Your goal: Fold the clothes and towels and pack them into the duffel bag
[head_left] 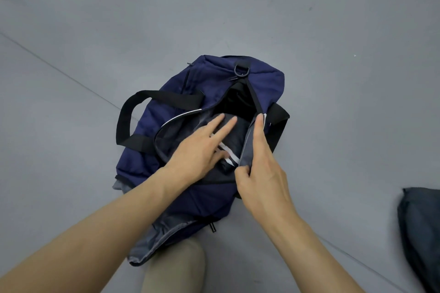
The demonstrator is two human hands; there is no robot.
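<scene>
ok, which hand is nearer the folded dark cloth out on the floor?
Right. The right hand pinches the duffel bag's open edge, on the side toward the folded cloth. The left hand is farther off, flat on the striped garment inside.

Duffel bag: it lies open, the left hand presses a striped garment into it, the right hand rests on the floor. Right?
No. In the head view the right hand grips the duffel bag's rim, not the floor. The bag does lie open, and the left hand presses the striped garment into it.
</scene>
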